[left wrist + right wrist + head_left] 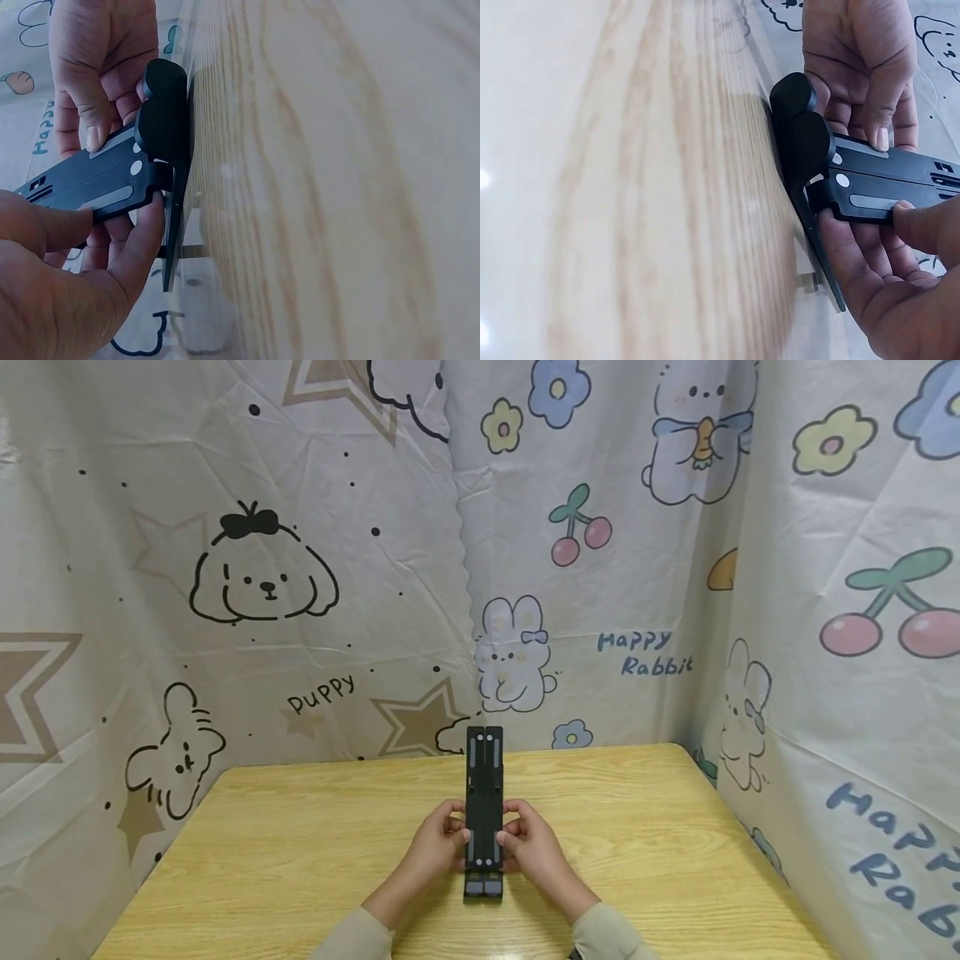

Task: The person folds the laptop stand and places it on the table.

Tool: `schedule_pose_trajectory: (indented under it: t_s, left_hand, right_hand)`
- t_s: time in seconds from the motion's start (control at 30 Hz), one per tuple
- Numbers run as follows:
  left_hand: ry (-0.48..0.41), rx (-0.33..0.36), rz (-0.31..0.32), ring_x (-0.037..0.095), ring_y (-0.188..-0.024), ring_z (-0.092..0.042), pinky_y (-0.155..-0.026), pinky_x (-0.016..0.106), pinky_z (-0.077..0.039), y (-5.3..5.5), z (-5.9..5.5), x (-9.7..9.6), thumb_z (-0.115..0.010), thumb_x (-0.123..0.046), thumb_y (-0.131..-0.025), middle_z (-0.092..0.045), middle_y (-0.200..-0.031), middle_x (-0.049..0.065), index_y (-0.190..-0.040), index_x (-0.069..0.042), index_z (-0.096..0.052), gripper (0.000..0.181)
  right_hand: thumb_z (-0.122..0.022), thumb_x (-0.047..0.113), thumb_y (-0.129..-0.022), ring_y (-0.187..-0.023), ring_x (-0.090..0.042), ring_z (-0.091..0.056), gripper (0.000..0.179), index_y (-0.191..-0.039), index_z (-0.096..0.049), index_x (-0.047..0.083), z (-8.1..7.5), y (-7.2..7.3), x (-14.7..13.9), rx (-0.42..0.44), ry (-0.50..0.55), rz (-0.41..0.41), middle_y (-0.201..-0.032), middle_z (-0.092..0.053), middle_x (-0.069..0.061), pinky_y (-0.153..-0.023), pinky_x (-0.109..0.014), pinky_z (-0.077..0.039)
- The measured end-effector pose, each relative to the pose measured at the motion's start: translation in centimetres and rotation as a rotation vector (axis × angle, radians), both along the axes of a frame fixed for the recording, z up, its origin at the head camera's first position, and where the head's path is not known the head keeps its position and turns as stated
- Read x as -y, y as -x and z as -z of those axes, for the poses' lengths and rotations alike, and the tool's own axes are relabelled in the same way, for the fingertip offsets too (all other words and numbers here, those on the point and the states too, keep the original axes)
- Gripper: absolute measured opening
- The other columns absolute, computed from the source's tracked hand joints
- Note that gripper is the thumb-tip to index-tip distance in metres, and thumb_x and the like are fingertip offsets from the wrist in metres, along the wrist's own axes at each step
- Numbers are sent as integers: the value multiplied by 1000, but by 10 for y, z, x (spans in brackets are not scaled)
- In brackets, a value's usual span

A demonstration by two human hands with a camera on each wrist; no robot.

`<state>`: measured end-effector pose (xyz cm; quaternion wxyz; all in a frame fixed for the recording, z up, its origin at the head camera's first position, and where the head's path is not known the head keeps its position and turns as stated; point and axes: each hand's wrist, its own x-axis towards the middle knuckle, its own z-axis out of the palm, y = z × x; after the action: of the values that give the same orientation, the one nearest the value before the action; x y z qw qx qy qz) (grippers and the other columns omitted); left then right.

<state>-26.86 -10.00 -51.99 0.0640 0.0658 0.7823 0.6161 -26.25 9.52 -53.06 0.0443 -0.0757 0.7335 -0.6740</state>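
Note:
A black foldable laptop stand (pixel 484 802), its two long bars folded side by side, is held over the middle of the table. Grey pads and pale round dots line its face. My left hand (pixel 438 843) grips its left edge, thumb in front and fingers behind. On the opposite edge my right hand (pixel 534 847) grips it the same way. In the left wrist view, the stand's rounded end pieces (pixel 163 112) are close to the tabletop; the right wrist view shows them (pixel 802 142) too. Some fingertips are hidden behind the stand.
The light wood-grain table (pixel 300 835) has rounded far corners. A pale printed curtain (pixel 360 577) with puppies, rabbits, cherries and flowers hangs behind it and along both sides.

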Motion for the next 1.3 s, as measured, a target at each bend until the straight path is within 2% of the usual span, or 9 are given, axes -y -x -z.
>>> schedule_pose_trajectory:
  t_s: [0.27, 0.43, 0.6, 0.77, 0.87, 1.03, 1.2, 1.3]
  left_hand:
    - [-14, -4, 4, 25, -88, -63, -64, 40, -61, 1, 0, 3, -56, 3, -102, -60, -106, 21, -131, -8, -57, 32]
    - [-18, 4, 1, 24, -88, -62, -66, 41, -63, -1, 1, 5, -57, -2, -102, -59, -105, 16, -139, -7, -59, 37]
    - [8, -32, 8, 20, -87, -61, -69, 40, -63, -6, 0, 4, -64, -3, -99, -60, -104, 14, -145, -5, -56, 46]
    - [76, -68, 44, 19, -90, -64, -72, 35, -60, -17, -3, 5, -72, -1, -91, -64, -106, 15, -149, 0, -49, 62]
    - [116, -65, 78, 21, -93, -65, -74, 36, -59, -24, -3, 5, -76, -2, -88, -63, -109, 17, -150, 2, -43, 70]
    - [152, -51, 108, 27, -101, -66, -81, 40, -59, -32, -1, 3, -81, -4, -85, -61, -114, 16, -153, 5, -35, 83]
    - [180, -23, 106, 29, -106, -63, -86, 45, -57, -37, 3, -1, -86, -6, -80, -59, -121, 16, -156, 3, -30, 95]
    - [203, 0, 108, 30, -110, -59, -92, 50, -54, -39, 5, -3, -89, -9, -77, -56, -126, 17, -159, 2, -25, 104]
  right_hand:
    - [-60, -2, -100, -73, -20, -65, 36, -134, -55, 9, 2, 4, 1, 2, -9, -7, -90, -58, -9, -61, -46, -62]
    - [-60, 1, -101, -75, -20, -65, 37, -136, -52, 7, 3, 4, -2, -10, 6, -39, -92, -59, -11, -64, -47, -62]
    - [-61, -3, -99, -79, -21, -66, 42, -139, -50, 7, 2, 7, -8, -14, -1, -100, -95, -58, -11, -69, -49, -63]
    - [-65, 3, -99, -85, -24, -67, 48, -143, -48, 9, -1, 13, -19, -30, -82, -174, -102, -61, -12, -71, -46, -63]
    - [-67, 9, -99, -88, -25, -68, 51, -146, -46, 8, -5, 19, -28, -59, -138, -203, -108, -63, -15, -71, -46, -62]
    - [-69, 10, -98, -95, -25, -67, 54, -147, -45, 8, -16, 35, -46, -111, -183, -248, -118, -63, -20, -77, -49, -61]
    - [-73, 12, -96, -105, -27, -65, 58, -147, -46, 9, -32, 52, -60, -177, -216, -285, -126, -60, -21, -85, -40, -60]
    - [-74, 11, -94, -111, -31, -64, 61, -147, -45, 9, -46, 63, -64, -213, -217, -277, -129, -59, -22, -89, -35, -59]
